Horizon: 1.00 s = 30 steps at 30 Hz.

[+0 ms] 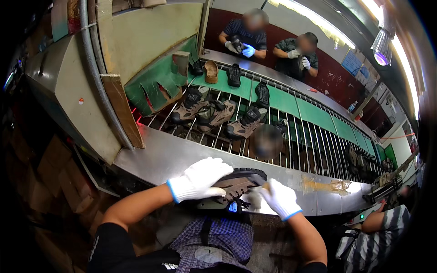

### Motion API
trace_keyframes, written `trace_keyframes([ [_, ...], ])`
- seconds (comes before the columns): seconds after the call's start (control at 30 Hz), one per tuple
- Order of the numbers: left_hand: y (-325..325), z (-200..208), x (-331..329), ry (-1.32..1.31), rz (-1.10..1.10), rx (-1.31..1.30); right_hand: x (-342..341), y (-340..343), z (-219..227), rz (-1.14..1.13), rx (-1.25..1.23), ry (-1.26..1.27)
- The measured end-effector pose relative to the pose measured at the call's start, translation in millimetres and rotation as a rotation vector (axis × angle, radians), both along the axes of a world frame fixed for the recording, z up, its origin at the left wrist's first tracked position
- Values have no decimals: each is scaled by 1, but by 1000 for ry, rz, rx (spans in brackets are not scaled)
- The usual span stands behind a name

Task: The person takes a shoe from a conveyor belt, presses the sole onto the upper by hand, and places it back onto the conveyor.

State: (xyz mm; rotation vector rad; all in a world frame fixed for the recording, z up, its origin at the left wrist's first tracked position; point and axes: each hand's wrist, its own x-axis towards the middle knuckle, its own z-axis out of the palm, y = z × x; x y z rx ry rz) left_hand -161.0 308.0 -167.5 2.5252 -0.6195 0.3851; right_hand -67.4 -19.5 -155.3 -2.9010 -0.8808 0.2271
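Observation:
A brown and black sports shoe (235, 187) lies on its side in front of me, at the near edge of the metal ledge. Its dark treaded sole faces away from me and its laces face toward me. My left hand (201, 178), in a white glove, is closed on the heel end of the shoe. Gloved in white as well, my right hand (278, 199) is at the toe end, fingers closed on a slim dark tool (260, 180) that touches the shoe there. The kind of tool is unclear, and the fingertips are slightly blurred.
Beyond the metal ledge (182, 150) runs a rod conveyor (314, 157) with a green strip (287, 98). Brown shoes (216, 114) and loose soles (233, 75) lie on it. A pale machine housing (75, 95) stands left. Two co-workers face me across the line; another person sits at right.

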Motion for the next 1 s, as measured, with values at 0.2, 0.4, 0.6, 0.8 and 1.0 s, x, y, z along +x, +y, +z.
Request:
trace_keyframes([
  [0.2,6,106,-88,-466,-117,-394,50,-122,-86,-210,-108,-197],
  [0.4,-27,157,-128,-509,-352,-221,43,-12,-21,307,262,-404],
  [0.6,-73,142,-135,-483,4,-241,44,42,-55,398,312,-273],
  [0.8,-84,132,-134,-549,96,-258,31,33,-43,511,395,-524],
  [1.0,-62,111,-86,-351,-222,-235,76,-71,20,309,392,-1079],
])
